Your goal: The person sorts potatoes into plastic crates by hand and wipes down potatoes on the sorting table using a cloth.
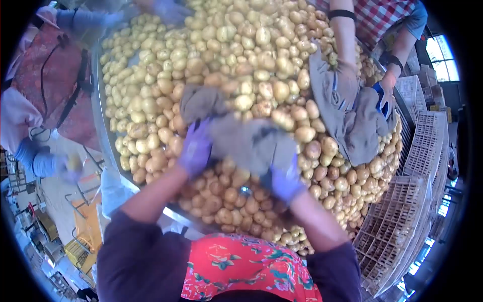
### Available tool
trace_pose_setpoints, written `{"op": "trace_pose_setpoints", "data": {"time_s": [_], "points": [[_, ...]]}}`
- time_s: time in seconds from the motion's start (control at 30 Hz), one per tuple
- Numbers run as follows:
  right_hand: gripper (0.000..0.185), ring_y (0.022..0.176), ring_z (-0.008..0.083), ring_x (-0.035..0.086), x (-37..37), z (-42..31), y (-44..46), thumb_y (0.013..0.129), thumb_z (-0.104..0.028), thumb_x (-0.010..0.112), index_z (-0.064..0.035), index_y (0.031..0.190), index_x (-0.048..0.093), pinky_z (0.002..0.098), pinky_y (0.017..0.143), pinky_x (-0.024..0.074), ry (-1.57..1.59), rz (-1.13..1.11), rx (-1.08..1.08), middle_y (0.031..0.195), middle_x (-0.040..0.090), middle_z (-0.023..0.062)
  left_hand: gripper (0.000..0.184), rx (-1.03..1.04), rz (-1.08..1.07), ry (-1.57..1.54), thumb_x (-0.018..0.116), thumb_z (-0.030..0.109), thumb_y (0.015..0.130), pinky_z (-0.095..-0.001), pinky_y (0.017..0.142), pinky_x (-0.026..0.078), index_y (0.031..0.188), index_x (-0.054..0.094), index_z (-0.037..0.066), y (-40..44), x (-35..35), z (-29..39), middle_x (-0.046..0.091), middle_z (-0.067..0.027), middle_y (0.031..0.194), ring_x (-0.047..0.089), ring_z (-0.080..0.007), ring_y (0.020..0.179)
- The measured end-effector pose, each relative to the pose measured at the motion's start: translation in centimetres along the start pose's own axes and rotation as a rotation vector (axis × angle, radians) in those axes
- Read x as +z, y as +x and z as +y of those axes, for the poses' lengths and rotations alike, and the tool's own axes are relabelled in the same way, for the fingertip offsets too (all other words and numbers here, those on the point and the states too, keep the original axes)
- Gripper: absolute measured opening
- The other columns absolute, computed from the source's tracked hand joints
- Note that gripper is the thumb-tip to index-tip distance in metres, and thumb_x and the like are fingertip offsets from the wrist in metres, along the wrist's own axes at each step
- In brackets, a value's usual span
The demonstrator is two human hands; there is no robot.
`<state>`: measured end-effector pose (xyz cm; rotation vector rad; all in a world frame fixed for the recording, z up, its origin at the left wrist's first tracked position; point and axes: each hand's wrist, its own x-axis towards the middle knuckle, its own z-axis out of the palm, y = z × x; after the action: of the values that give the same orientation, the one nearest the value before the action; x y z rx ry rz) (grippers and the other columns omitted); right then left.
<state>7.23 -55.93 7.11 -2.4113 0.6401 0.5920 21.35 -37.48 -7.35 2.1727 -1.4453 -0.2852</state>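
Two purple-gloved hands, the left hand and right hand, gripped a grey cloth in their fingers over potatoes heaped on a metal-rimmed worktop. Slatted crates stood at right, contents unclear, near another person's hands on a second cloth.

A grey cloth was stretched, creased, over heaped potatoes.
Its left side was held by the left hand, its right edge by the right hand; its surface was blurred and marked with a dark patch. The potatoes, rounded to oval, pale yellow to brown, were piled closely beneath and around it.
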Motion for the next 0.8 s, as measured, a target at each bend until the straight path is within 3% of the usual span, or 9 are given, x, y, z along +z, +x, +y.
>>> {"op": "trace_pose_setpoints", "data": {"time_s": [0.13, 0.23, 0.37, 0.43, 0.5, 0.57, 0.6, 0.67, 0.8], "points": [[0.021, 0.089, 0.0291, 0.061, 6.0, 2.9, 1.0, 0.077, -0.021, 0.059, -0.0100, 0.095, 0.064, 0.0406, 0.078, 0.0476, -0.189, 0.900, -0.282, 0.091, 0.064, 0.0121, 0.054, -0.032, 0.005, 0.107, 0.044, 0.025, 0.091, -0.0477, 0.111, 0.023, 0.142, 0.038, 0.012, 4.7, 1.3, -1.0, 0.037, -0.0140, 0.147, 0.035, -0.0300, 0.136], [0.025, 0.091, 0.0302, 0.061, 0.3, -0.2, 4.6, 0.077, -0.020, 0.061, -0.0084, 0.099, 0.063, 0.0408, 0.081, 0.0482, -0.150, 0.476, -0.179, 0.096, 0.063, 0.0140, 0.051, -0.033, 0.146, 0.491, 0.039, 0.022, 0.091, -0.0454, 0.112, 0.023, 0.142, 0.038, 0.019, 12.8, -0.3, -3.0, 0.037, -0.0037, 0.148, 0.036, -0.0217, 0.135], [0.024, 0.092, 0.0323, 0.060, 2.2, -0.4, 3.3, 0.080, -0.018, 0.059, -0.0073, 0.101, 0.063, 0.0413, 0.083, 0.0477, 0.164, 0.804, -0.365, 0.097, 0.063, 0.0150, 0.054, -0.190, 0.094, 0.375, 0.042, 0.013, 0.088, -0.0497, 0.111, 0.023, 0.141, 0.038, 0.016, 11.5, 0.6, -0.3, 0.040, -0.0093, 0.144, 0.033, -0.0263, 0.136], [0.028, 0.093, 0.0337, 0.059, 4.7, 2.0, -0.3, 0.079, -0.019, 0.061, -0.0064, 0.105, 0.062, 0.0408, 0.084, 0.0476, 0.479, 0.610, -0.382, 0.098, 0.063, 0.0142, 0.058, -0.139, 0.033, 0.261, 0.046, 0.007, 0.083, -0.0518, 0.111, 0.022, 0.140, 0.040, 0.014, 4.5, -0.1, 1.9, 0.039, -0.0132, 0.144, 0.033, -0.0299, 0.136], [0.036, 0.096, 0.0352, 0.058, 7.0, 5.5, -4.7, 0.078, -0.023, 0.064, -0.0059, 0.109, 0.062, 0.0395, 0.087, 0.0474, -0.004, 0.496, -0.518, 0.103, 0.063, 0.0143, 0.060, -0.081, -0.026, 0.221, 0.047, 0.003, 0.078, -0.0560, 0.110, 0.021, 0.137, 0.045, 0.013, -3.2, -1.0, 4.7, 0.039, -0.0135, 0.144, 0.032, -0.0331, 0.136], [0.036, 0.098, 0.0324, 0.059, 1.8, -1.1, -10.7, 0.078, -0.024, 0.064, -0.0083, 0.110, 0.063, 0.0390, 0.089, 0.0464, 0.295, 0.283, -0.409, 0.104, 0.064, 0.0135, 0.059, -0.131, -0.078, 0.022, 0.045, 0.013, 0.083, -0.0555, 0.112, 0.014, 0.142, 0.040, 0.016, -8.5, -1.8, 5.6, 0.034, -0.0089, 0.149, 0.022, -0.0346, 0.141], [0.032, 0.093, 0.0318, 0.060, 10.3, 5.0, -10.5, 0.077, -0.022, 0.062, -0.0074, 0.105, 0.063, 0.0407, 0.085, 0.0473, 0.408, 0.324, -0.349, 0.100, 0.064, 0.0130, 0.073, -0.139, -0.070, 0.085, 0.053, 0.003, 0.070, -0.0577, 0.110, 0.018, 0.140, 0.042, 0.016, -9.3, -3.0, 7.2, 0.038, -0.0096, 0.144, 0.028, -0.0342, 0.138], [0.025, 0.090, 0.0326, 0.060, 6.9, 0.3, -11.7, 0.079, -0.017, 0.058, -0.0073, 0.101, 0.063, 0.0420, 0.081, 0.0475, 0.049, 0.150, -0.571, 0.098, 0.064, 0.0123, 0.074, -0.157, 0.042, 0.058, 0.053, 0.001, 0.069, -0.0580, 0.110, 0.017, 0.140, 0.042, 0.016, -10.3, -0.7, 6.5, 0.038, -0.0103, 0.144, 0.029, -0.0358, 0.137], [0.023, 0.094, 0.0309, 0.059, 10.8, 3.1, -8.0, 0.081, -0.015, 0.053, -0.0067, 0.100, 0.062, 0.0390, 0.082, 0.0469, 0.366, 0.383, -0.663, 0.100, 0.063, 0.0119, 0.058, -0.118, 0.060, 0.047, 0.041, 0.000, 0.085, -0.0563, 0.112, 0.012, 0.141, 0.042, 0.016, -4.0, -1.0, 3.1, 0.039, -0.0145, 0.145, 0.026, -0.0351, 0.140]]}}
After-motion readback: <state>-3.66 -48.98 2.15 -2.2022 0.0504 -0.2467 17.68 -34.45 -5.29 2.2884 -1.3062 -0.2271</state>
